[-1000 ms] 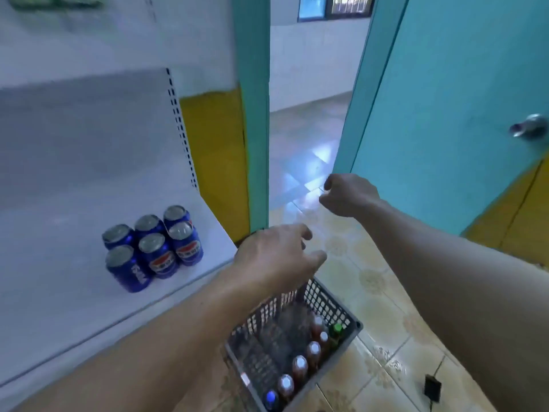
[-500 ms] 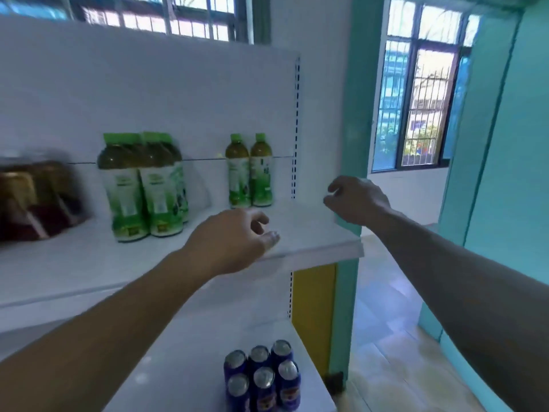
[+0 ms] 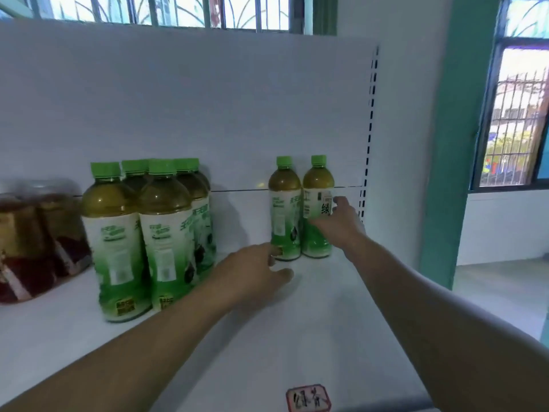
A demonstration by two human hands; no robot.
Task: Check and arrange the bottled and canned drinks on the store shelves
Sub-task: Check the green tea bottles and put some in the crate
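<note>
One head-worn cam, wide-angle. It looks fwd & slightly down onto a white shelf (image 3: 326, 322) from close in front, facing the back panel (image 3: 178, 99). Both arms come in from the bottom edge. Left grip (image 3: 252, 272) sits near frame centre. Right grip (image 3: 338, 224) is up & right of it, on the right bottle (image 3: 316, 185). Top window (image 3: 178, 10) runs along the upper edge, side window (image 3: 517, 114) at far right.

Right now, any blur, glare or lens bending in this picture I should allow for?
Head view: brown bottles at far left are smeared; the rightmost green tea bottle, at the right hand, shows a readable label character; the side window is washed out; the slotted upright bows from lens distortion.
</note>
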